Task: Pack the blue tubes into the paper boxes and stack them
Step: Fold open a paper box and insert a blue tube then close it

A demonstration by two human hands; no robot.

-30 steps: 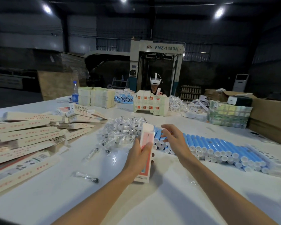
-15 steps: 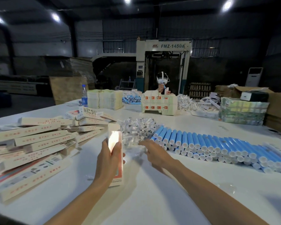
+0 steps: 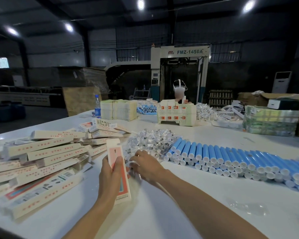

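Observation:
My left hand grips a long cream paper box with a red front, held upright on the white table. My right hand reaches into the near edge of a heap of small clear-wrapped packets just right of the box, fingers curled among the packets; whether it holds one is hidden. A long row of blue tubes with white caps lies to the right, stacked two or three deep. A pile of filled paper boxes lies to the left.
Across the table a person sits behind stacked cartons. A water bottle, bundles of flat boxes, a wrapped green stack and cardboard boxes stand along the far edge. A clear wrapper lies at the near right.
My left hand carried the box leftward, toward the pile of boxes. My right hand left the blue tubes and moved left into the heap of clear packets.

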